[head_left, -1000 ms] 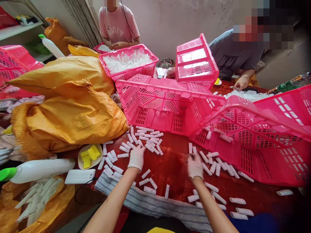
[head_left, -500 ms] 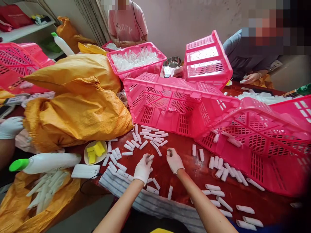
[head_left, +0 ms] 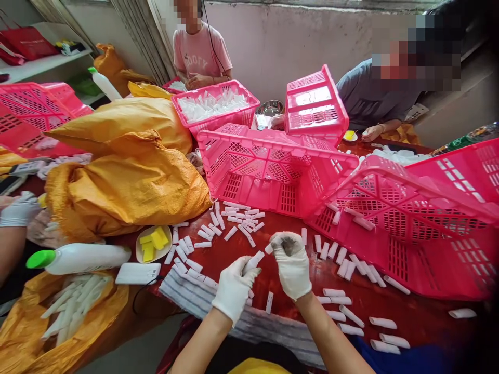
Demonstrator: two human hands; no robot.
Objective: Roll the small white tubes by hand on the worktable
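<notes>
My left hand [head_left: 235, 285], in a white glove, is closed around a short white tube [head_left: 255, 261] with small dark marks, its far end sticking out up and to the right. My right hand [head_left: 291, 262], gloved too with greyed fingertips, pinches a small white piece [head_left: 268, 249] whose full shape the fingers hide. Both hands are above the red-brown table [head_left: 268, 332], a short gap apart. A pile of similar white tubes [head_left: 244, 228] lies beyond them. One loose tube [head_left: 269, 302] lies between my forearms, and longer tubes [head_left: 351, 329] are at the right.
Pink baskets [head_left: 290, 200] lie on their sides beyond my hands and rightward. Yellow sacks [head_left: 128, 182] bulge at left. Nearby are a dish [head_left: 168, 249] of yellow blocks, a green-capped bottle [head_left: 89, 258] and a striped towel [head_left: 202, 301]. Co-workers sit around the table.
Both my hands have risen closer to the camera, and my right hand has shifted right. The tube in my left hand now shows more clearly. The camera view has tilted slightly.
</notes>
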